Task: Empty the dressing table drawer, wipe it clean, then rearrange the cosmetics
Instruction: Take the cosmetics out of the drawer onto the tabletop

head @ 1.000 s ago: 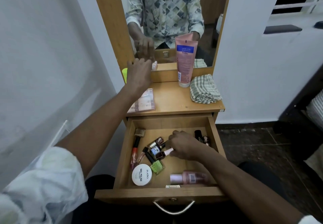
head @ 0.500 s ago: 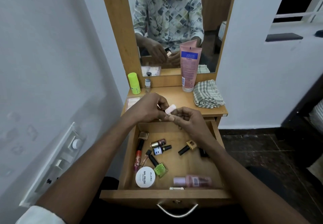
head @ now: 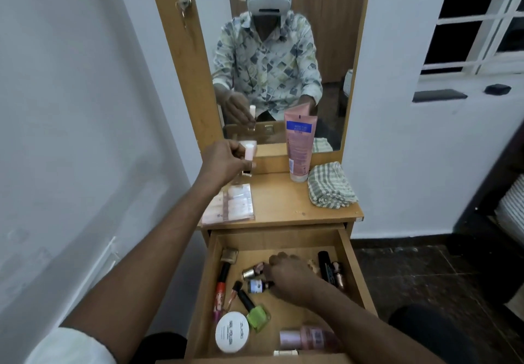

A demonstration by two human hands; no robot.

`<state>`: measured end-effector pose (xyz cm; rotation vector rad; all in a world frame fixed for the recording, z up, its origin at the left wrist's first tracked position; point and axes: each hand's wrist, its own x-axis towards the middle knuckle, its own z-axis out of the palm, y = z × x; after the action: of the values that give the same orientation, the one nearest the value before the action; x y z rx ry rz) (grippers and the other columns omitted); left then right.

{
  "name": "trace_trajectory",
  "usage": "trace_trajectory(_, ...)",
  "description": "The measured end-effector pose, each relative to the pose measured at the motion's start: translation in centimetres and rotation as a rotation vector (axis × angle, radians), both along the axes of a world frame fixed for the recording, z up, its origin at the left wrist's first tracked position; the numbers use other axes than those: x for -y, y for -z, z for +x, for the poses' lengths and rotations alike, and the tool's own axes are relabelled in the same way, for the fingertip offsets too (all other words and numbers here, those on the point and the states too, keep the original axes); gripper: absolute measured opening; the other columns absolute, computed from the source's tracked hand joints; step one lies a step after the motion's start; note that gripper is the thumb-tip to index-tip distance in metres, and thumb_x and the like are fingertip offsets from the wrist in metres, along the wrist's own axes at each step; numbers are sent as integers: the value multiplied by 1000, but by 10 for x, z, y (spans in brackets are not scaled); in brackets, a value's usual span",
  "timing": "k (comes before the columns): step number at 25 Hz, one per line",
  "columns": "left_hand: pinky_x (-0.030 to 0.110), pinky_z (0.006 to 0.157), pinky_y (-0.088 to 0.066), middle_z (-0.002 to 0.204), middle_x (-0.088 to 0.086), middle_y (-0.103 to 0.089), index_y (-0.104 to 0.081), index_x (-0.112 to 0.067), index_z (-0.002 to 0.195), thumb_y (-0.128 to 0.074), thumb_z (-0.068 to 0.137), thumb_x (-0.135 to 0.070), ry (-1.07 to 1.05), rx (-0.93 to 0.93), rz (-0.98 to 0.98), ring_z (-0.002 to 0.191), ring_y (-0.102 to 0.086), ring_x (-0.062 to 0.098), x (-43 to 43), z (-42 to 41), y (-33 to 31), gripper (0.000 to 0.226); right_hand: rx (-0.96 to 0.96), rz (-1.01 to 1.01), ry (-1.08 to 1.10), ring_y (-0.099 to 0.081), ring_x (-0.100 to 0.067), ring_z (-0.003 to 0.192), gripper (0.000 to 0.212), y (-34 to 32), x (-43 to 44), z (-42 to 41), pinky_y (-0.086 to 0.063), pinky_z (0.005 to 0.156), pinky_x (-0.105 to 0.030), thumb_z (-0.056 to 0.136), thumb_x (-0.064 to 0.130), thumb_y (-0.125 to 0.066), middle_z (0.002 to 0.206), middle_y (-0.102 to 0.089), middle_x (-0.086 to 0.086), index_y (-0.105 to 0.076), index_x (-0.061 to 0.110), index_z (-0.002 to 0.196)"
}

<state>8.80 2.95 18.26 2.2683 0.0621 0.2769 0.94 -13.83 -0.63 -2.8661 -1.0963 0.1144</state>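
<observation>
- Left hand pinches pink-capped bottle over table top, rear left.
- Right hand inside open drawer, fingers curled at blue-labelled bottle; grip cannot be told.
- Green nail-polish bottle lies nearer drawer front, apart from that hand.

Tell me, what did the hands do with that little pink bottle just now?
The left hand took the pink-capped bottle from the right hand and carried it to the back of the tabletop, pinching it still. The right hand let go and went down into the drawer among the small bottles. The pink tube, folded cloth and white round tin stayed put.
</observation>
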Motion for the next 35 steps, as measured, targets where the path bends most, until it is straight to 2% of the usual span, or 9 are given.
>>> trace_trajectory(5, 38, 66, -58, 79, 5, -72, -74, -8, 86, -87, 66, -10, -51, 7, 146, 73, -69, 21, 2, 27, -7, 23, -178, 430, 89, -60, -13, 70, 16, -32, 23, 17, -48, 62, -30, 84, 33, -64, 80, -66, 5, -70, 20, 92)
trace_trajectory(8, 28, 53, -49, 80, 2, -69, -70, -12, 87, -87, 66, -10, -42, 10, 312, 69, -63, 16, 6, 38, -7, 28, -137, 760, 183, -57, -7, 65, 7, -56, 40, 23, -44, 59, -19, 82, 24, -71, 72, -65, 8, -72, 19, 85)
trace_trajectory(10, 29, 60, -49, 78, 1, -69, -69, -13, 84, -86, 69, -14, -21, 8, 483, 71, -64, 17, 8, 48, -4, 23, -83, 892, 253, -59, -11, 66, 4, -59, 46, 23, -45, 58, -20, 81, 20, -73, 71, -65, 7, -73, 17, 85)
trace_trajectory(14, 43, 92, -30, 74, -6, -63, -64, -23, 79, -79, 77, -29, -29, -35, 789, 83, -56, 18, 12, 67, 6, 17, -56, 944, 284, -57, -13, 64, 3, -44, 51, 20, -48, 58, -28, 81, 18, -74, 69, -63, 7, -72, 20, 81)
trace_trajectory(20, 42, 86, -29, 78, -3, -68, -68, -23, 79, -71, 79, -24, -96, 5, 854, 88, -61, 21, 5, 86, 29, 4, -62, 934, 293, -57, -14, 64, 2, -34, 51, 19, -47, 57, -28, 82, 22, -73, 68, -61, 8, -71, 22, 83)
trace_trajectory(25, 43, 89, -31, 83, -2, -66, -64, -23, 81, -73, 81, -27, -67, -39, 950, 92, -59, 22, 4, 92, 21, 10, -65, 914, 333, -57, -14, 64, 2, -33, 52, 21, -48, 58, -28, 82, 22, -73, 69, -61, 8, -71, 23, 82)
trace_trajectory(29, 40, 87, -38, 87, -1, -69, -69, -21, 88, -76, 79, -33, -19, 65, 833, 91, -62, 22, 18, 63, 2, 16, -79, 985, 347, -60, -11, 65, 2, -40, 49, 21, -49, 58, -26, 83, 18, -73, 70, -66, 8, -73, 20, 82)
trace_trajectory(33, 21, 69, -46, 91, -9, -69, -69, -24, 110, -84, 73, -25, 516, -268, 453, 84, -63, 7, 44, -15, 19, 40, -127, 1137, 425, -62, -6, 67, 1, -48, 54, 14, -43, 58, -12, 84, 15, -74, 73, -70, 5, -75, 15, 85)
trace_trajectory(35, 18, 69, -48, 93, -11, -67, -63, -30, 118, -85, 70, -22, 524, -290, 301, 82, -62, 2, 48, -48, 49, 53, -110, 1159, 425, -62, -5, 67, 2, -50, 56, 11, -42, 58, -10, 85, 16, -74, 71, -70, 6, -75, 17, 83)
